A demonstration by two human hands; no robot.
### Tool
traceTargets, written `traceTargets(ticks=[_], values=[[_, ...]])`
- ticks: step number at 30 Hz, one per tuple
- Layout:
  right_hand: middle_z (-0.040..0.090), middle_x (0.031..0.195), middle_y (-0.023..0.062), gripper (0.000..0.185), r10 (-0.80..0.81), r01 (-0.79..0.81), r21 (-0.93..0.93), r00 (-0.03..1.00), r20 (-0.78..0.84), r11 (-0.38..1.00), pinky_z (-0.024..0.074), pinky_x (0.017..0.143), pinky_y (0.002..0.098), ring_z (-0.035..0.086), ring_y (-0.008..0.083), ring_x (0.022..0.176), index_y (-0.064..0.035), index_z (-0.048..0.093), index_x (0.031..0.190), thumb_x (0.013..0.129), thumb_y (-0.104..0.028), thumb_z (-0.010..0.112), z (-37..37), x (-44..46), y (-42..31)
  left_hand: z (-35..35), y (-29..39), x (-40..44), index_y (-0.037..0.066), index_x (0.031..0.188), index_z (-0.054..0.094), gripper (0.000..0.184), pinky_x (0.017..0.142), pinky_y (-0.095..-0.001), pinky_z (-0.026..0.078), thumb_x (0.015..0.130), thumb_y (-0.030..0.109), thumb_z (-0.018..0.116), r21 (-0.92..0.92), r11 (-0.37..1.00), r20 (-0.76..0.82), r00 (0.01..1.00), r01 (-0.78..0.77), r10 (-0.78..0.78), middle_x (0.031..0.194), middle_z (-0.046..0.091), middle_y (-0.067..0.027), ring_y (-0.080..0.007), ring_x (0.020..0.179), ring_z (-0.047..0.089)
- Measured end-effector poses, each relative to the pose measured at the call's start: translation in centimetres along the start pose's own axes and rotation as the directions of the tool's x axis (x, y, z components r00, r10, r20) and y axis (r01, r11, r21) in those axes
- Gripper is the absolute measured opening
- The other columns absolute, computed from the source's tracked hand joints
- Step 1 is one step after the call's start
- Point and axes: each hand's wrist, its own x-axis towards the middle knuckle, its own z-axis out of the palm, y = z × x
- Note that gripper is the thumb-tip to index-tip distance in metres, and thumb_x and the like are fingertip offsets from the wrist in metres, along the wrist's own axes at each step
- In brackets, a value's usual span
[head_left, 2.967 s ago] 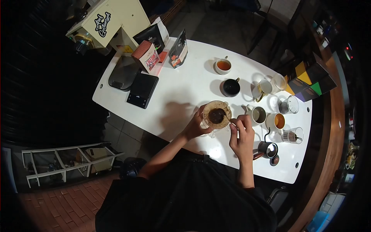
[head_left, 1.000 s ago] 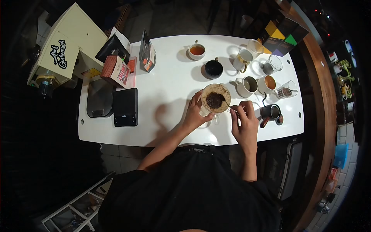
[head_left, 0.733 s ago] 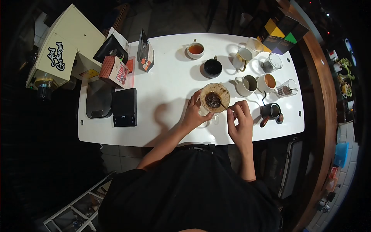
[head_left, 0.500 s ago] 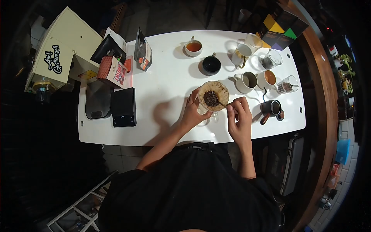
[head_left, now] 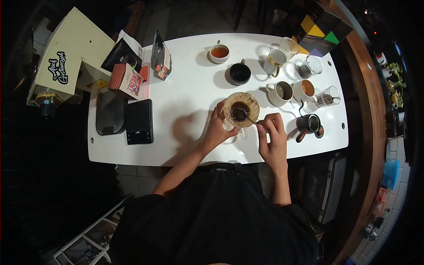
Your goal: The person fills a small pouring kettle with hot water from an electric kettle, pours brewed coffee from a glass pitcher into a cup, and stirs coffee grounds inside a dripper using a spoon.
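Note:
In front of me is a coffee dripper lined with a brown-stained paper filter (head_left: 251, 105), resting over a clear glass vessel (head_left: 243, 133) that is mostly hidden. Dark wet coffee grounds (head_left: 237, 115) lie inside the filter. Fingers and thumb of my left hand (head_left: 215, 134) wrap round the dripper's left side. Between the pinched fingers of my right hand (head_left: 274, 143) is a thin spoon (head_left: 251, 119), its lower end dipped into the coffee. A small kettle (head_left: 312, 123) with a gooseneck stands right of that hand.
Several cups and glasses stand at the right, including a white mug (head_left: 279, 93). A black cup (head_left: 240, 73) and a cup of tea-coloured liquid (head_left: 219, 53) are farther back. Left are a black scale (head_left: 139, 123), coffee bags (head_left: 161, 57) and a cream grinder (head_left: 66, 53).
The spoon has shifted within the filter, and the coffee looks darker and more liquid at its surface. My left hand keeps its hold on the dripper. The whole view has moved slightly.

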Motion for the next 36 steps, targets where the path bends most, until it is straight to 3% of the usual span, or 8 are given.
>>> traceTargets(ticks=[9, 11, 13, 15, 18, 26, 36], values=[[0.056, 0.095, 0.0126, 0.007, -0.069, 0.059, -0.163, 0.996, -0.056, 0.985, 0.0468, 0.058, 0.0383, 0.06, 0.0277, 0.067, -0.0006, 0.063, 0.094, 0.09, -0.001, 0.069, -0.3, 0.6, 0.0, 0.0, 0.3, -0.1, 0.008, 0.143, 0.052, 0.084, 0.114, -0.049, 0.039, 0.07, 0.028, 0.087, 0.003, 1.0, 0.011, 1.0, 0.012, -0.012, 0.155, 0.037, -0.0173, -0.0395, 0.14, 0.041], [0.056, 0.095, 0.0122, 0.006, 0.008, -0.007, -0.149, 1.0, 0.002, 0.989, 0.0469, 0.057, 0.0388, 0.06, 0.0283, 0.066, -0.001, 0.063, 0.094, 0.091, -0.003, 0.068, 0.1, 0.6, 0.2, -0.1, 0.6, 0.0, 0.008, 0.142, 0.053, 0.081, 0.114, -0.049, 0.038, 0.07, 0.027, 0.086, -0.097, 0.994, 0.01, 0.998, 0.057, -0.056, 0.155, 0.037, -0.0171, -0.0392, 0.141, 0.041], [0.055, 0.095, 0.0125, 0.005, 0.013, -0.012, -0.111, 1.0, 0.005, 0.994, 0.047, 0.058, 0.0375, 0.06, 0.0271, 0.068, -0.0003, 0.063, 0.096, 0.093, -0.003, 0.066, 0.6, 0.5, 0.4, -0.3, 0.7, 0.2, 0.008, 0.142, 0.053, 0.081, 0.115, -0.049, 0.038, 0.07, 0.026, 0.086, -0.096, 0.994, 0.02, 0.998, 0.054, -0.052, 0.154, 0.037, -0.0171, -0.0392, 0.141, 0.041], [0.055, 0.096, 0.013, 0.004, 0.098, -0.097, 0.091, 0.995, -0.01, 0.991, 0.0473, 0.062, 0.0358, 0.06, 0.0254, 0.072, 0.0019, 0.062, 0.097, 0.094, -0.001, 0.064, 1.0, 0.4, 0.5, -0.5, 1.0, 0.3, 0.007, 0.141, 0.053, 0.08, 0.115, -0.049, 0.038, 0.07, 0.026, 0.086, -0.095, 0.994, 0.032, 0.999, 0.046, -0.043, 0.154, 0.038, -0.0171, -0.0393, 0.141, 0.041], [0.053, 0.096, 0.0137, 0.003, 0.136, -0.134, 0.112, 0.991, -0.003, 0.985, 0.0469, 0.066, 0.0345, 0.059, 0.024, 0.075, 0.0041, 0.061, 0.096, 0.095, 0.001, 0.062, 0.3, 0.5, 0.1, -0.6, 1.2, 0.3, 0.007, 0.141, 0.053, 0.081, 0.115, -0.049, 0.038, 0.069, 0.025, 0.086, -0.04, 0.998, 0.039, 0.998, 0.054, -0.052, 0.154, 0.038, -0.0171, -0.0393, 0.141, 0.04], [0.053, 0.097, 0.0141, 0.004, 0.043, -0.043, 0.108, 0.999, -0.003, 0.993, 0.0472, 0.066, 0.0353, 0.059, 0.025, 0.075, 0.0044, 0.06, 0.095, 0.094, 0.002, 0.063, -0.2, 0.8, -0.3, -0.1, 0.4, -0.1, 0.007, 0.143, 0.051, 0.084, 0.115, -0.0483, 0.039, 0.069, 0.025, 0.087, -0.007, 1.0, 0.005, 1.0, 0.012, -0.012, 0.154, 0.037, -0.0174, -0.0396, 0.14, 0.042], [0.056, 0.098, 0.0133, 0.007, -0.023, 0.021, -0.094, 0.999, -0.023, 0.995, 0.0485, 0.06, 0.0389, 0.062, 0.0291, 0.069, 0.0002, 0.063, 0.1, 0.093, 0.0, 0.066, -0.2, 0.8, 0.3, -0.3, 0.7, 0.0, 0.006, 0.146, 0.048, 0.088, 0.114, -0.0473, 0.04, 0.07, 0.026, 0.088, -0.026, 0.999, 0.022, 0.999, 0.034, -0.034, 0.153, 0.038, -0.0194, -0.0398, 0.139, 0.043]])
